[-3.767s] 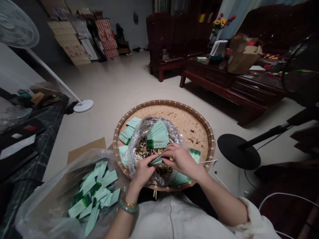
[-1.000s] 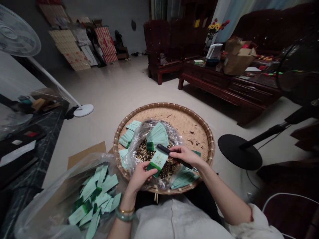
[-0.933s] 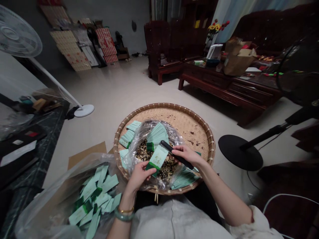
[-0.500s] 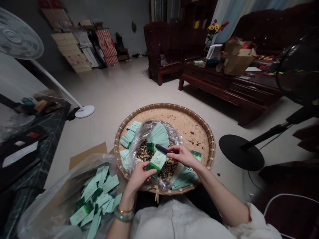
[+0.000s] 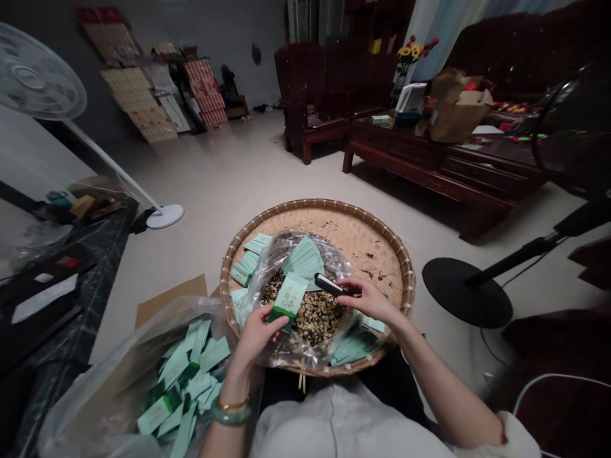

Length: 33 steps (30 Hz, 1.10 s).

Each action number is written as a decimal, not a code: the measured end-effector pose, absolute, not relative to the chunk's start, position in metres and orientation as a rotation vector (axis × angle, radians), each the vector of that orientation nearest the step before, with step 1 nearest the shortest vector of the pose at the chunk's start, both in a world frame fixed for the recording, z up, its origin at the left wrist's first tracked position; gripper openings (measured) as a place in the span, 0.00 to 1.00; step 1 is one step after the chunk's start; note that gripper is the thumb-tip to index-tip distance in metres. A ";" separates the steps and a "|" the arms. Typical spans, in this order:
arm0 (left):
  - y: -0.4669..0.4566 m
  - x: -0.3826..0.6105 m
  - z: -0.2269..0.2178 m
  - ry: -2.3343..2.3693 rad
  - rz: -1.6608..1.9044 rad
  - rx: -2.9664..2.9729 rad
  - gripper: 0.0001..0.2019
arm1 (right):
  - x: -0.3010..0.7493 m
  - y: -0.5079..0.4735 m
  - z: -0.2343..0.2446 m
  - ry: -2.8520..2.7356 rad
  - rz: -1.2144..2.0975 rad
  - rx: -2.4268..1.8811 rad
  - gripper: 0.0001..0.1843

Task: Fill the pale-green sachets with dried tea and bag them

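The left hand curls loosely, its thumb and fingers pinching the green-banded lower end of one flat paper packet, which stands tilted above a clear plastic bag. The right hand is partly closed, its fingertips gripping one smooth black rod just beside the packet, not touching it. The bag lies crinkled in one round woven bamboo tray, and a heap of coarse, dark dried bits fills its mouth. A fan of mint-green packets stands in the bag. Two more groups of packets lie on the tray, one at the far left and one at the near right, though their exact counts are hidden. A second plastic bag, at lower left, holds a loose pile of similar packets. Two bracelets circle the left wrist: one jade bangle and one thin gold band.
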<state>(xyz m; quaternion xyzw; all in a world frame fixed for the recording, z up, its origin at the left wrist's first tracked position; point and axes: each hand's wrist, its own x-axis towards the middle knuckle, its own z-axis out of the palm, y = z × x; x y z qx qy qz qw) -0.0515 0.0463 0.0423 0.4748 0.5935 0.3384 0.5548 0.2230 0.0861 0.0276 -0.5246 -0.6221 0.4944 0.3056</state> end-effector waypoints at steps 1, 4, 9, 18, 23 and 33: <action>0.046 -0.053 0.043 1.411 0.821 1.112 0.15 | 0.226 0.084 0.023 -1.748 1.216 -1.412 0.26; 0.046 -0.052 0.044 1.396 0.828 1.106 0.16 | 0.227 0.077 0.009 -2.059 0.965 -1.469 0.27; 0.044 -0.044 0.042 1.338 0.767 1.141 0.16 | 0.209 0.074 0.013 -2.030 0.872 -1.414 0.18; 0.034 -0.022 0.049 1.254 0.666 1.313 0.08 | 0.166 0.079 0.041 -1.841 0.780 -1.154 0.20; 0.034 -0.025 0.043 1.240 0.684 1.204 0.09 | 0.162 0.083 0.032 -1.698 0.936 -1.114 0.22; 0.033 -0.045 0.042 0.873 1.677 0.505 0.28 | 0.171 0.115 -0.003 -1.979 0.521 -1.484 0.18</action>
